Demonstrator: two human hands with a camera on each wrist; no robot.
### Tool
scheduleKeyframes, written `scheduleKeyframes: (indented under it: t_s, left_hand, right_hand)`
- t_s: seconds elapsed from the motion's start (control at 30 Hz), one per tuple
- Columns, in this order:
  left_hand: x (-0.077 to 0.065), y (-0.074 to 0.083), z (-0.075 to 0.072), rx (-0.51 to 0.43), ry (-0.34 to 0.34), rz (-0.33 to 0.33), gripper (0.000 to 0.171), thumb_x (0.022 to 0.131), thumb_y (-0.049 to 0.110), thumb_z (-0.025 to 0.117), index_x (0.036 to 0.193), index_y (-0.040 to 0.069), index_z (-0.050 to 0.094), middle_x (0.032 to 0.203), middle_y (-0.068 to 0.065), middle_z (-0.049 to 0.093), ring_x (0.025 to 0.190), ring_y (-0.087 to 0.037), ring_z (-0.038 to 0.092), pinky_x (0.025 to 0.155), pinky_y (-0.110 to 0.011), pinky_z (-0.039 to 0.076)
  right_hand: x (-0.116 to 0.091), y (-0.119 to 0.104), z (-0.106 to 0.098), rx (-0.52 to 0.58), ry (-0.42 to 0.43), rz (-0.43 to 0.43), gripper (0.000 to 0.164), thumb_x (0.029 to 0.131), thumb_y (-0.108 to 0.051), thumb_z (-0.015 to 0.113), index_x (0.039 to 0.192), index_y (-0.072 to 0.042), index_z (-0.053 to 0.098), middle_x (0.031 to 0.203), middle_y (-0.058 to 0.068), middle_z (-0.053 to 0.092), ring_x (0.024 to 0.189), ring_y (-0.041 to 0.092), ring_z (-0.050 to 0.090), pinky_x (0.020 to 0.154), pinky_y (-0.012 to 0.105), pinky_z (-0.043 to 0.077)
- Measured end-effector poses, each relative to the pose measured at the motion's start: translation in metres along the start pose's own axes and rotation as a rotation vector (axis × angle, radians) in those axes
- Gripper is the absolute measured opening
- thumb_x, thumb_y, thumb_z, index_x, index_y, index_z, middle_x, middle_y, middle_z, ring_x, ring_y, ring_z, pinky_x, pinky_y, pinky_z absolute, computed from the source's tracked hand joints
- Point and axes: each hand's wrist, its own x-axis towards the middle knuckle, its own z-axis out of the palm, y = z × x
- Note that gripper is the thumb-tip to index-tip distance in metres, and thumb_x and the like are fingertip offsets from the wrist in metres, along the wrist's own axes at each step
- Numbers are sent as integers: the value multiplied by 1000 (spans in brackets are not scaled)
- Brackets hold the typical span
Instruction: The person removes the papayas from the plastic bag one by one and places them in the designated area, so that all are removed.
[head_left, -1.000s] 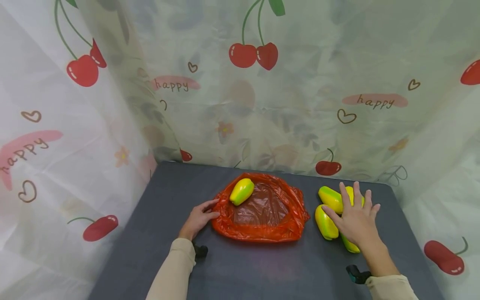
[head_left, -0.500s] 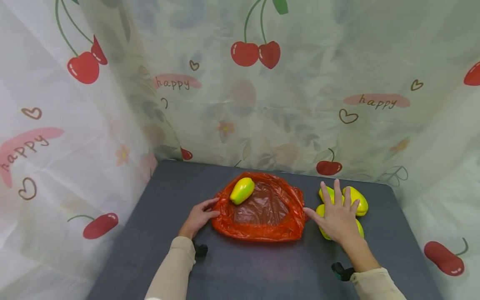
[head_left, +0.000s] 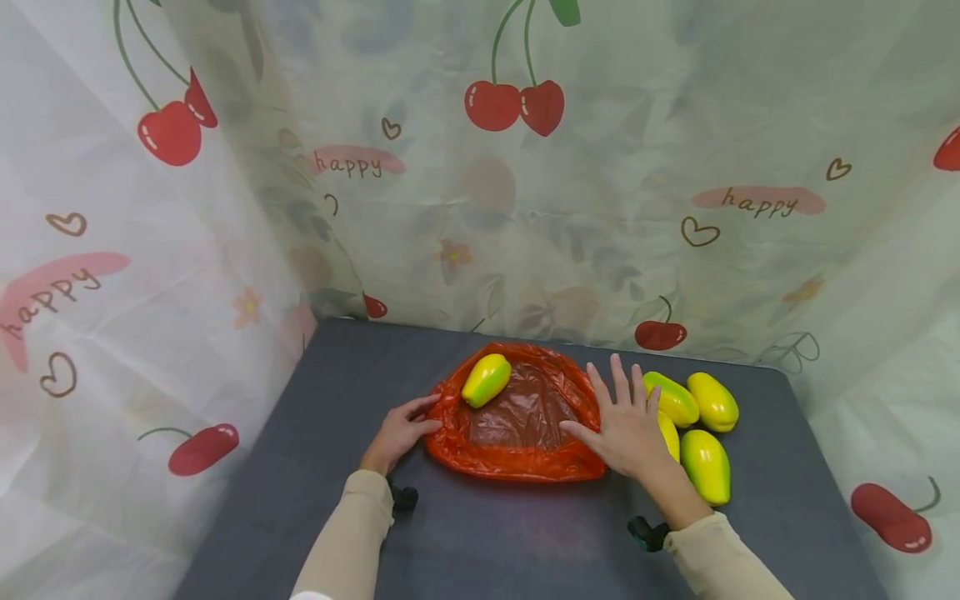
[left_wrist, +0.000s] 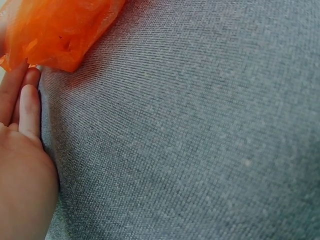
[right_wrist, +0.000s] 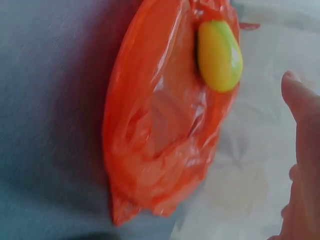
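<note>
An open red plastic bag [head_left: 517, 462] lies on the table, its rim spread wide. One yellow-green papaya [head_left: 487, 381] rests inside its left rim; in the right wrist view this papaya [right_wrist: 220, 56] is at the top. My left hand [head_left: 396, 433] touches the bag's left side with nearly straight fingers, and in the left wrist view those fingers [left_wrist: 30, 107] reach the bag's edge [left_wrist: 65, 45]. Over the bag's right edge hovers my right hand [head_left: 628, 429], fingers spread and holding nothing. It partly hides one of the loose papayas [head_left: 705, 467] beside the bag.
Several papayas, including one at the back right [head_left: 712, 402], lie on the dark grey table [head_left: 517, 542]. A cherry-printed curtain [head_left: 570, 217] hangs behind the table and at both sides. Dark wrist cameras [head_left: 647, 533] sit on both wrists.
My right hand has moved left from above the loose papayas to the bag's right edge, uncovering more of them. The left hand and the papaya in the bag stay in place.
</note>
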Motion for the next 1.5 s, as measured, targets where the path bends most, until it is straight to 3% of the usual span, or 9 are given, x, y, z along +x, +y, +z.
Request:
scheduleKeyframes:
  t_s: [0.23,0.5,0.83,1.17,1.33,1.5]
  left_hand:
    - [0,1,2,9,2,5,51,91,25,78,140,29,63,152,-5,55,145,-30,48,121,-51,38]
    - [-1,4,4,16,-4,0,50,91,26,77,140,29,63,153,-6,55,145,-31,48,121,-52,37]
    - [-1,5,1,14,9,5,51,92,24,77,140,29,63,152,-6,55,145,-31,48,121,-52,38]
    - [-3,6,1,9,5,-7,51,92,25,76,141,31,62,154,-5,54,146,-31,47,120,-53,39]
    - [-3,5,0,11,-1,-6,51,92,26,77,141,30,62,153,-5,55,146,-31,48,121,-52,39]
    - [-2,3,1,16,-2,0,51,91,25,77,141,29,63,153,-5,55,145,-30,48,121,-52,38]
  right_hand:
    - [12,-27,8,13,-5,-68,109,83,-81,57,166,-27,11,173,13,-4,157,50,-2,119,79,2]
    - [20,-58,23,13,17,-170,111,80,-79,64,165,-26,17,174,14,2,157,51,8,118,79,11]
    - [39,-92,34,26,-56,-258,111,82,-80,61,166,-26,12,174,14,2,158,49,6,121,77,10]
    - [60,-109,44,19,-114,-358,112,79,-73,71,165,-27,16,173,14,6,158,47,11,121,74,20]
    - [71,-113,51,-45,-135,-368,112,79,-74,70,165,-27,16,170,14,15,157,46,13,121,71,23]
    - [84,-114,52,-38,-127,-371,111,79,-72,71,164,-26,18,167,14,21,157,44,16,122,69,24]
